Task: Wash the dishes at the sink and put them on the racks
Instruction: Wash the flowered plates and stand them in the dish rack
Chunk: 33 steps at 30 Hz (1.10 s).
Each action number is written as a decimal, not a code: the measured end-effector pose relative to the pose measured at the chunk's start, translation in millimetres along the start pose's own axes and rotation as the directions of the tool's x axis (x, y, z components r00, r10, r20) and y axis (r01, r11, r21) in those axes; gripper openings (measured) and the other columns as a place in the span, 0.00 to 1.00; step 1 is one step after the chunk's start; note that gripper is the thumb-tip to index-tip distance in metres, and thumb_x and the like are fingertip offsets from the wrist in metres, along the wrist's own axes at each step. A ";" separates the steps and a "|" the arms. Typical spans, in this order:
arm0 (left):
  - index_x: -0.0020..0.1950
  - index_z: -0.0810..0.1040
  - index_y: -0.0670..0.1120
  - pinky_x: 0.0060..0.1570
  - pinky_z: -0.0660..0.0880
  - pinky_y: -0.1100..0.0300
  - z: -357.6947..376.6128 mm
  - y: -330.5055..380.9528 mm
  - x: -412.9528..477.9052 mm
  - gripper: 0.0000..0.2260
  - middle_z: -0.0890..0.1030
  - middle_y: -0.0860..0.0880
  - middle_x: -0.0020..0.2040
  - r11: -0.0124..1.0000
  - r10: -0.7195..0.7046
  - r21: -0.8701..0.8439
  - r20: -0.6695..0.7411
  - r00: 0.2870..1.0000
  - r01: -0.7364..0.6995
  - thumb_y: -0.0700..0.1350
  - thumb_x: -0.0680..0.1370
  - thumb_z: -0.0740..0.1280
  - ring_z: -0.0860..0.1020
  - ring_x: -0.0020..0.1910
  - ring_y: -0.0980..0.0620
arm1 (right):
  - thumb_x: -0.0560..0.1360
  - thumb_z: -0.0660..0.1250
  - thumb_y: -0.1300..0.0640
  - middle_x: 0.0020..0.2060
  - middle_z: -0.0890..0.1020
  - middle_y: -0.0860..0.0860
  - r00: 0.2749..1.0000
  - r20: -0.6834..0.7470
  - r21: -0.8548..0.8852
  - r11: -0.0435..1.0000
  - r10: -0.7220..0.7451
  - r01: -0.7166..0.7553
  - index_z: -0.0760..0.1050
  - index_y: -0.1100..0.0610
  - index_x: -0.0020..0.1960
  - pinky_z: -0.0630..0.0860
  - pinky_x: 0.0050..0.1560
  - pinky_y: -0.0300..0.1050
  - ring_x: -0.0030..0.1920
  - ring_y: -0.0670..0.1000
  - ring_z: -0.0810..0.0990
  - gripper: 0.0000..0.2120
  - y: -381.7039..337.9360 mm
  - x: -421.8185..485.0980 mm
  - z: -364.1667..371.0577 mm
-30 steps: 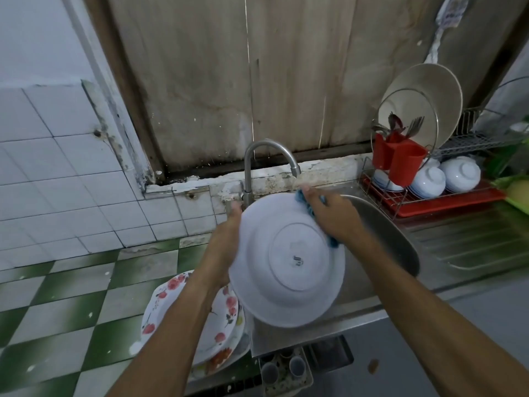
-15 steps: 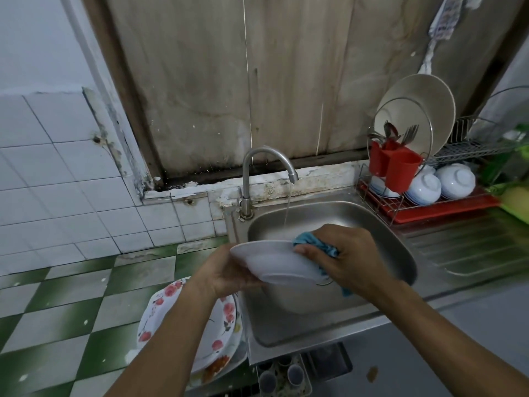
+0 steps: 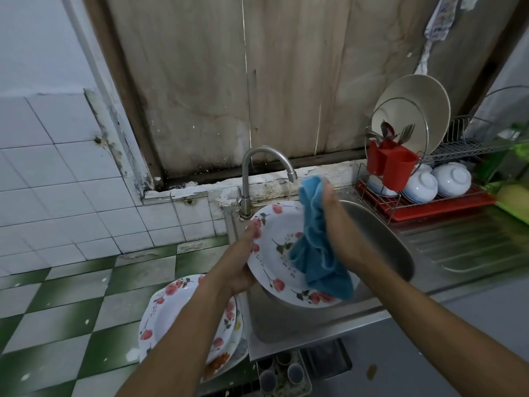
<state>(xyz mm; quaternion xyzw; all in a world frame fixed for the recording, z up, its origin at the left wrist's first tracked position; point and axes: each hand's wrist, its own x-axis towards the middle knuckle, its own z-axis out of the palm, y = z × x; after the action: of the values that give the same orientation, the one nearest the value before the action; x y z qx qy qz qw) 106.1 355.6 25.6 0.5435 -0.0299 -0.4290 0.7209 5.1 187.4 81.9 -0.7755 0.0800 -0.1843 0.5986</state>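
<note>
Head view: scrubbing step. Floral plate [image 3: 282, 253] is tilted over the sink [image 3: 380, 245], beneath the running tap [image 3: 257, 167]. Next, probably: rinse, then carry it right to the dish rack [image 3: 429, 207], wet and slippery. Left hand [image 3: 234, 270] clasps the plate's left rim. Right hand [image 3: 335, 224] holds a blue cloth [image 3: 315, 247] against its inner face.

One wide-angle view from the person's head looks forward and steeply down onto the sink [image 3: 380, 242], close enough that both forearms fill the lower frame. The wall [image 3: 200, 81] closes the top. The rack [image 3: 423, 207] sits far right, probably partly cropped.
</note>
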 end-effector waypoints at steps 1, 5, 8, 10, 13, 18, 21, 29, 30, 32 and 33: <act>0.71 0.73 0.46 0.62 0.76 0.36 2.3 -3.5 2.9 0.31 0.80 0.35 0.63 1.000 0.011 0.001 0.030 0.999 -0.011 0.67 0.78 0.59 0.80 0.61 0.34 | 0.77 0.44 0.25 0.68 0.71 0.65 0.993 0.118 -0.221 0.974 -0.020 0.046 0.57 0.52 0.78 0.74 0.60 0.73 0.65 0.64 0.75 0.40 5.6 2.8 5.0; 0.69 0.77 0.48 0.61 0.77 0.44 13.3 -16.1 6.9 0.28 0.82 0.40 0.63 0.997 0.072 -0.021 0.013 0.997 -0.072 0.65 0.81 0.55 0.80 0.62 0.40 | 0.79 0.36 0.30 0.78 0.27 0.52 0.944 0.320 -0.820 0.521 0.076 0.236 0.29 0.43 0.80 0.39 0.78 0.66 0.78 0.56 0.27 0.35 61.6 -7.0 29.3; 0.66 0.79 0.46 0.54 0.80 0.51 13.0 -26.0 7.9 0.24 0.85 0.42 0.56 0.997 0.080 -0.015 -0.050 0.996 -0.080 0.61 0.84 0.55 0.84 0.56 0.44 | 0.83 0.42 0.37 0.78 0.27 0.48 0.941 0.316 -0.703 0.696 0.123 0.145 0.31 0.45 0.80 0.39 0.79 0.61 0.77 0.52 0.26 0.32 63.2 -21.9 54.9; 0.68 0.77 0.41 0.53 0.80 0.51 3.5 -28.3 7.3 0.25 0.86 0.41 0.51 0.996 0.067 -0.061 -0.076 0.995 -0.072 0.60 0.85 0.56 0.85 0.52 0.44 | 0.84 0.45 0.39 0.79 0.32 0.45 0.881 0.450 -0.612 0.769 0.148 0.183 0.33 0.45 0.81 0.37 0.79 0.53 0.77 0.47 0.29 0.31 48.2 -39.3 60.0; 0.69 0.75 0.40 0.63 0.75 0.41 -17.5 -26.4 7.0 0.27 0.83 0.36 0.59 0.998 0.030 -0.048 -0.058 0.998 -0.033 0.61 0.83 0.60 0.81 0.60 0.35 | 0.84 0.42 0.37 0.79 0.37 0.42 0.761 0.613 -0.696 0.602 0.214 0.392 0.37 0.46 0.81 0.36 0.78 0.48 0.78 0.45 0.32 0.30 41.9 -56.9 29.9; 0.68 0.78 0.45 0.65 0.75 0.39 -20.9 -28.8 3.5 0.23 0.83 0.39 0.60 0.998 0.052 0.048 -0.036 0.998 -0.050 0.60 0.83 0.59 0.82 0.59 0.38 | 0.78 0.29 0.34 0.78 0.30 0.54 0.917 0.343 -0.933 0.185 0.206 0.307 0.31 0.52 0.80 0.36 0.78 0.64 0.77 0.57 0.26 0.36 72.0 -22.1 -11.7; 0.68 0.78 0.45 0.66 0.74 0.41 0.7 -32.7 5.7 0.26 0.83 0.39 0.60 0.996 0.043 0.073 -0.001 0.999 -0.043 0.63 0.83 0.56 0.82 0.60 0.39 | 0.83 0.36 0.37 0.78 0.28 0.54 0.974 0.206 -0.870 0.473 0.089 0.141 0.31 0.53 0.81 0.36 0.79 0.61 0.77 0.56 0.27 0.34 79.8 -9.3 27.1; 0.68 0.77 0.41 0.63 0.76 0.43 -19.4 -20.4 3.9 0.27 0.83 0.37 0.60 0.996 0.089 -0.023 -0.004 0.996 -0.089 0.61 0.79 0.62 0.82 0.59 0.37 | 0.85 0.44 0.40 0.80 0.36 0.45 0.773 0.592 -0.674 0.666 0.229 0.319 0.37 0.51 0.82 0.30 0.73 0.38 0.76 0.42 0.31 0.31 32.1 -71.4 39.9; 0.69 0.77 0.43 0.65 0.74 0.40 -22.4 -19.9 4.3 0.28 0.82 0.38 0.62 0.995 0.101 -0.003 -0.016 0.995 -0.101 0.62 0.78 0.63 0.81 0.60 0.37 | 0.84 0.42 0.39 0.80 0.37 0.46 0.780 0.559 -0.748 0.577 0.280 0.329 0.37 0.51 0.82 0.31 0.74 0.40 0.76 0.44 0.31 0.31 40.9 -71.0 24.3; 0.68 0.78 0.44 0.65 0.75 0.38 -25.2 -21.9 1.1 0.26 0.83 0.39 0.61 0.992 0.127 0.021 -0.046 0.991 -0.126 0.61 0.79 0.63 0.82 0.59 0.38 | 0.82 0.37 0.36 0.81 0.37 0.52 0.842 0.423 -0.880 0.375 0.334 0.293 0.34 0.53 0.80 0.32 0.77 0.48 0.77 0.49 0.29 0.33 57.7 -56.5 0.5; 0.68 0.78 0.45 0.63 0.76 0.39 -24.6 -24.6 -0.2 0.24 0.83 0.39 0.61 0.992 0.123 0.016 -0.049 0.991 -0.123 0.60 0.80 0.62 0.82 0.59 0.38 | 0.81 0.35 0.36 0.80 0.35 0.54 0.879 0.353 -0.919 0.297 0.321 0.260 0.32 0.54 0.79 0.33 0.78 0.52 0.77 0.52 0.29 0.34 66.5 -44.5 -4.5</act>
<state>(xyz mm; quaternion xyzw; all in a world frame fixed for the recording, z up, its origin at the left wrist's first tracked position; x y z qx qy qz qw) 104.1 373.3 -4.2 0.5557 -0.0481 -0.3699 0.7430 -31.1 180.8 10.7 -0.9931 0.0392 0.1082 0.0231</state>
